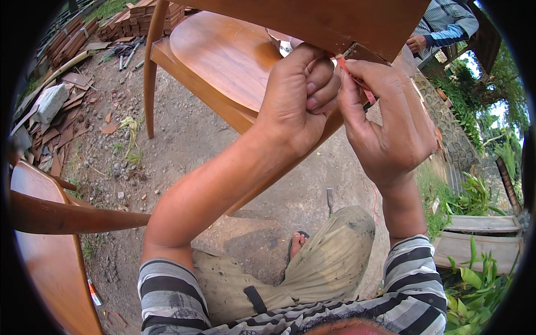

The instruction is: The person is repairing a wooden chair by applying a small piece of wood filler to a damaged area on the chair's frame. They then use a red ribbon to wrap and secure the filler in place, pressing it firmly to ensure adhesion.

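Observation:
A wooden chair (pixel 218 61) with a glossy brown seat stands in front of me, its back panel (pixel 296 22) at the top of the view. At the panel's lower edge is a dark gap or split (pixel 365 51). My right hand (pixel 385 111) pinches a thin red strip (pixel 365 92) between thumb and fingers, close to that gap. Beside it, my left hand (pixel 301 95) is closed with its fingers curled, right under the panel's edge; what they grip is hidden. Behind the left hand shows a small shiny patch I cannot make out.
Another wooden chair (pixel 47 245) is at the left. A flat metal tool (pixel 330 201) lies on the ground near my knee, and a small orange-and-white tube (pixel 94 292) lies lower left. Stacked wood (pixel 139 19) and scraps fill the upper left. Another person (pixel 446 28) is at the upper right.

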Tool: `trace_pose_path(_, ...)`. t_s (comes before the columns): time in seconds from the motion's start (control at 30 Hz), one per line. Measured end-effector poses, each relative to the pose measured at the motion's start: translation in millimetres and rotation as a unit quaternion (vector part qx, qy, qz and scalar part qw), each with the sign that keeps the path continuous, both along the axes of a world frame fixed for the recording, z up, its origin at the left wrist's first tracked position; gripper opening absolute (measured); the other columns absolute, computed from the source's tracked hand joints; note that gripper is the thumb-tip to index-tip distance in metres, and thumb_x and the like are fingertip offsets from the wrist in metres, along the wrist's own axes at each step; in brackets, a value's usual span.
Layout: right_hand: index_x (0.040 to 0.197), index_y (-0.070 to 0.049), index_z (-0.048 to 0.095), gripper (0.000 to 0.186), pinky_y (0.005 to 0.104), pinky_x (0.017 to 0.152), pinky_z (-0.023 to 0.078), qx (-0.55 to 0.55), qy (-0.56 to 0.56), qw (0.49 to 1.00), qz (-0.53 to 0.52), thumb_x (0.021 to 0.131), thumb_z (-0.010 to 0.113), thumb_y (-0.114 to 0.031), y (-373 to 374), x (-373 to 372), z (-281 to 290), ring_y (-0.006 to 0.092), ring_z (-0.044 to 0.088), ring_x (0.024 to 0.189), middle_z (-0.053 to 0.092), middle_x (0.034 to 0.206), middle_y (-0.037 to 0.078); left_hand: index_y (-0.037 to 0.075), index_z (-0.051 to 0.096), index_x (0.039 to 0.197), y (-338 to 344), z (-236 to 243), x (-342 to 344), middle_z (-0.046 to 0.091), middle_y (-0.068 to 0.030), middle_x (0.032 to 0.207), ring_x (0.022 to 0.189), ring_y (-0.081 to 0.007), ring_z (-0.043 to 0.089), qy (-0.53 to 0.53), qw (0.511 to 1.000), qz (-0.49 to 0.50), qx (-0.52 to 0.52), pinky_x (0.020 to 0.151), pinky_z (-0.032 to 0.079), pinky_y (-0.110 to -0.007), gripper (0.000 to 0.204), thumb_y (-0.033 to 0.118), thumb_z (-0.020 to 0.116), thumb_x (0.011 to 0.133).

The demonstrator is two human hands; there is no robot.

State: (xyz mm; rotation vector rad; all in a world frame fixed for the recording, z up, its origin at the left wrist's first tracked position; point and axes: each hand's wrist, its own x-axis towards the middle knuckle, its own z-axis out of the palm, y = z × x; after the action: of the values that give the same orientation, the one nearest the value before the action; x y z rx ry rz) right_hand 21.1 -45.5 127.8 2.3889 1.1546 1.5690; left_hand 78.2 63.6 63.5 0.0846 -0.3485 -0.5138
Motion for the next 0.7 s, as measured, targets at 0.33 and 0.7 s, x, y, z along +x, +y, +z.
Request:
trace_pose_path(0.33, 0.096, 0.002, 0.074, 0.017, 0.0288, 0.069, 0.059, 0.037, -0.015, 0.999, -0.003, 0.081, 0.081, 0.005, -4.1, 3.9, -7.9, 0.0208, 0.074, 0.076, 0.075, 0.088, 0.011, 0.011, 0.058, 0.085, -4.9, 0.4, -5.5, 0.035, 0.0086, 0.054, 0.044, -0.0032, 0.027, 0.000, 0.999, -0.003, -0.040, 0.042, 0.024, -0.018, 0.020, 0.017, 0.053, 0.104)
trace_pose_path(0.7, 0.098, -0.001, 0.078, 0.016, 0.0232, 0.070, 0.058, 0.084, -0.031, 0.996, -0.021, 0.083, 0.084, 0.000, 5.1, 7.3, -18.3, 0.0110, 0.072, 0.074, 0.079, 0.092, 0.006, 0.012, 0.054, 0.076, -6.1, -1.2, -1.6, 0.035, 0.0066, 0.057, 0.049, -0.0054, 0.027, 0.003, 0.999, 0.013, -0.049, 0.047, 0.025, -0.024, 0.029, 0.015, 0.048, 0.104)
